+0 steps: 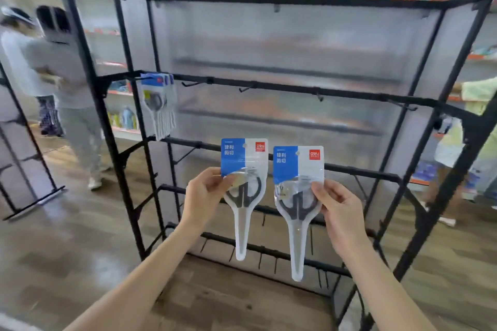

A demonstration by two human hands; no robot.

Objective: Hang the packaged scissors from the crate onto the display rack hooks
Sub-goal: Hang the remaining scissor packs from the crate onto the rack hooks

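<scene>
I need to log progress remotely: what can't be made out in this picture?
- Crate: out of the head view entirely.
- Hung packs: overlapped and motion-blurred, so no count.
- Left pack and right pack: handles partly covered by left hand and right hand.
- Small print: too small.

Both bare forearms reach forward and up, side by side. The left hand (205, 193) pinches a scissors pack (243, 185) at its edge, thumb in front; the right hand (340, 205) pinches another pack (297, 196) likewise, both upright.
</scene>
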